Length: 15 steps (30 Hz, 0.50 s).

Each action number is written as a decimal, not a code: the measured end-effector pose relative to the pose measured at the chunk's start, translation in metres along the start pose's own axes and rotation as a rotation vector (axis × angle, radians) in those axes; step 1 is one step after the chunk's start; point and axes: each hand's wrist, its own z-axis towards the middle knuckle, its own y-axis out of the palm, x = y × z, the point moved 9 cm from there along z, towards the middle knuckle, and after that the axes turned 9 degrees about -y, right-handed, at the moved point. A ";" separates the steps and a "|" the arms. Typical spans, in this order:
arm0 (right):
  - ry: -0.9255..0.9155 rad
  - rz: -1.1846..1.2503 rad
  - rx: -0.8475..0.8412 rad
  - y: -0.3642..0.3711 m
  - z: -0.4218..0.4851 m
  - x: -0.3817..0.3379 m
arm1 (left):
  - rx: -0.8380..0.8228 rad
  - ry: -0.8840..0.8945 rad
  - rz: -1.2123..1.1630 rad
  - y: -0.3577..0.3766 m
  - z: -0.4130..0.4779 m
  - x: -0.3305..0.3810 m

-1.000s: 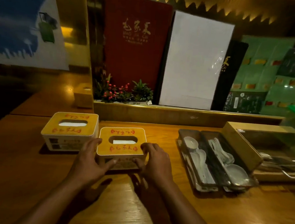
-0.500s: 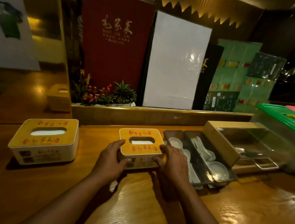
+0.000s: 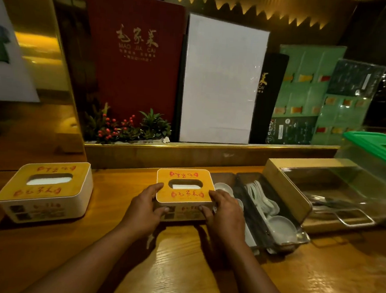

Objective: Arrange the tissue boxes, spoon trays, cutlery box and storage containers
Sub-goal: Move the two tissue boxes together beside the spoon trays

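Dim, warm light, with wide-angle bending at the edges.
We see glare on the glossy wooden counter (image 3: pixel 315 283) near right; the far left is blurred.

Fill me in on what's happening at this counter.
A person is tidying a wooden counter. Both hands, left hand and right hand, grip the sides of the middle tissue box, which sits right beside the spoon trays. A second tissue box stands apart to the left, untouched. Right of the trays lie the cutlery box with its clear lid and a green-lidded storage container.
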 end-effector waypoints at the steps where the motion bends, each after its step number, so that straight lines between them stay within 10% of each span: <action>1: -0.001 0.006 0.003 0.001 0.000 0.001 | -0.001 -0.002 -0.003 0.000 -0.001 0.001; 15: -0.052 0.023 -0.025 0.004 0.007 0.004 | -0.030 -0.062 -0.052 0.006 -0.011 0.005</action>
